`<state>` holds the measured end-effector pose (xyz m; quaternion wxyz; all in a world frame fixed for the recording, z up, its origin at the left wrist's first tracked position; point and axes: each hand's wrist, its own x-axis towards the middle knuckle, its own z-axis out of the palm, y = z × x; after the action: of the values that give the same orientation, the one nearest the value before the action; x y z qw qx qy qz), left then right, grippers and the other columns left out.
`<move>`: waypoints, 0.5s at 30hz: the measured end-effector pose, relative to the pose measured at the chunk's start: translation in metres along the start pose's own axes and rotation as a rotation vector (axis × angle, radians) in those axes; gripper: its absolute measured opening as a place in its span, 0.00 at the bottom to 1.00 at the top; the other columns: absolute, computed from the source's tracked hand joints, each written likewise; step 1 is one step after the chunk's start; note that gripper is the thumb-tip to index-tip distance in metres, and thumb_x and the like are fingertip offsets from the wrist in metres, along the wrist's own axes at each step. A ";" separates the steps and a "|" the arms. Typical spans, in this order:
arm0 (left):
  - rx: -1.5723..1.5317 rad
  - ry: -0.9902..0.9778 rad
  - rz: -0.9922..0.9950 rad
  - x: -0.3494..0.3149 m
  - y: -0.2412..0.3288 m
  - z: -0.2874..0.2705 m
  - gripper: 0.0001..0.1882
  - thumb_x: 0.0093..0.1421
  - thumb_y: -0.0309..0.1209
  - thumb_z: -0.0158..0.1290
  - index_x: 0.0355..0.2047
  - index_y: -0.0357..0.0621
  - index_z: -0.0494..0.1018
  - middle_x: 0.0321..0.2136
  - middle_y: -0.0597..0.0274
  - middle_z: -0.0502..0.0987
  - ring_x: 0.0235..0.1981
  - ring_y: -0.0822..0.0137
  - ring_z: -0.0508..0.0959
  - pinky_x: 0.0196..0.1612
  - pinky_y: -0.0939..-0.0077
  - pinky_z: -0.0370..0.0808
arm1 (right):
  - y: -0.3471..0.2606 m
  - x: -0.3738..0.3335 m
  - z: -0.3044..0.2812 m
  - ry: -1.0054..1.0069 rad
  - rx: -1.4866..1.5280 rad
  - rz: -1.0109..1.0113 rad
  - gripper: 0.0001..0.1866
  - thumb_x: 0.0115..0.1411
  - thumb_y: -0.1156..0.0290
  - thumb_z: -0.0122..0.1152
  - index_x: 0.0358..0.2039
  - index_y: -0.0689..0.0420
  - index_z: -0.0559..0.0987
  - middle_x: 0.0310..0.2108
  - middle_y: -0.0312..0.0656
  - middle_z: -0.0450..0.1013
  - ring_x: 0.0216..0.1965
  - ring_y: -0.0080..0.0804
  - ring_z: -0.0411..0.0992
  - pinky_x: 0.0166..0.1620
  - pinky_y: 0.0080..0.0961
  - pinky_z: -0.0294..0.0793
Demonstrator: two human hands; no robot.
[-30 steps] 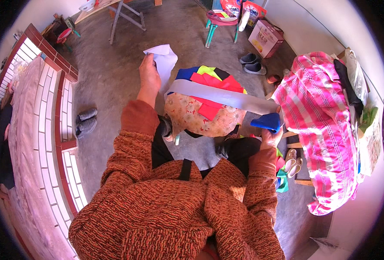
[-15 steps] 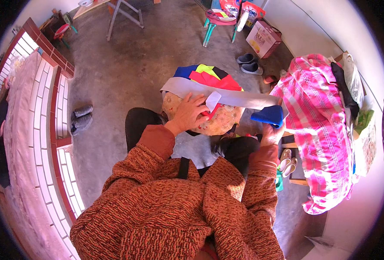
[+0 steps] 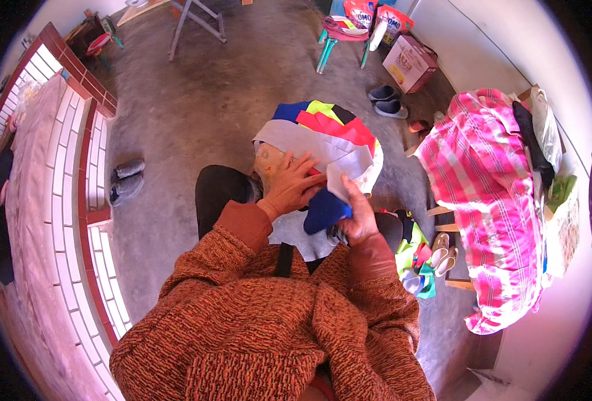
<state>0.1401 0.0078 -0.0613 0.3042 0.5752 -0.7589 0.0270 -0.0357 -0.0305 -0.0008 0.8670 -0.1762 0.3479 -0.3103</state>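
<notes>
A long grey cloth strip point(image 3: 302, 136) lies over a round floral cushion point(image 3: 267, 159) in front of me, and its right end is folded back toward me. My right hand point(image 3: 359, 215) grips this folded end, where a blue piece of cloth point(image 3: 326, 211) hangs from the grey. Whether blue and grey are joined is hard to see. My left hand point(image 3: 289, 185) rests on the near side with fingers stretched out, its fingertips beside the blue cloth and a small red bit. Red, yellow-green, black and blue cloth pieces point(image 3: 336, 127) lie behind the strip.
To the right, pink checked cloth point(image 3: 479, 194) covers something with wooden legs. Colourful scraps point(image 3: 416, 257) lie on the floor beside light shoes point(image 3: 445, 255). Dark slippers point(image 3: 387, 101), a carton point(image 3: 411, 65) and a green-legged stool point(image 3: 344, 33) stand farther off. Grey slippers point(image 3: 128, 180) lie left.
My right hand has come left and nearer with the blue cloth, folding the grey strip's end back. My left hand's fingers have spread. Scraps on the floor at right now show.
</notes>
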 end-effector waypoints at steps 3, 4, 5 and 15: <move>-0.025 0.092 -0.017 -0.007 0.001 -0.003 0.16 0.51 0.35 0.53 0.42 0.54 0.75 0.51 0.57 0.68 0.57 0.55 0.63 0.59 0.50 0.51 | 0.017 -0.012 -0.028 0.022 -0.022 0.108 0.24 0.57 0.62 0.58 0.52 0.54 0.66 0.42 0.38 0.72 0.41 0.32 0.72 0.43 0.30 0.74; -0.036 0.099 -0.018 -0.006 0.001 -0.005 0.16 0.51 0.35 0.53 0.42 0.54 0.75 0.51 0.56 0.69 0.57 0.55 0.64 0.59 0.50 0.51 | 0.025 -0.011 -0.040 0.033 -0.025 0.135 0.23 0.57 0.62 0.58 0.51 0.55 0.67 0.41 0.38 0.72 0.41 0.32 0.73 0.44 0.30 0.74; -0.047 0.107 -0.017 -0.006 0.000 -0.005 0.16 0.51 0.35 0.52 0.42 0.55 0.75 0.51 0.56 0.69 0.57 0.55 0.64 0.59 0.51 0.51 | 0.030 -0.010 -0.052 0.044 -0.026 0.160 0.22 0.57 0.63 0.58 0.51 0.56 0.68 0.40 0.38 0.73 0.40 0.32 0.73 0.45 0.30 0.73; -0.226 0.206 -0.164 0.008 0.013 -0.009 0.16 0.51 0.35 0.52 0.41 0.47 0.74 0.47 0.55 0.71 0.54 0.55 0.67 0.58 0.54 0.54 | 0.062 -0.002 -0.083 0.048 -0.078 0.205 0.11 0.56 0.63 0.59 0.36 0.56 0.75 0.27 0.36 0.74 0.23 0.24 0.71 0.24 0.23 0.71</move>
<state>0.1312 0.0089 -0.0461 0.4444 0.5915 -0.6723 -0.0245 -0.0707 0.0094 -0.0899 0.8782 -0.1659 0.3964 -0.2102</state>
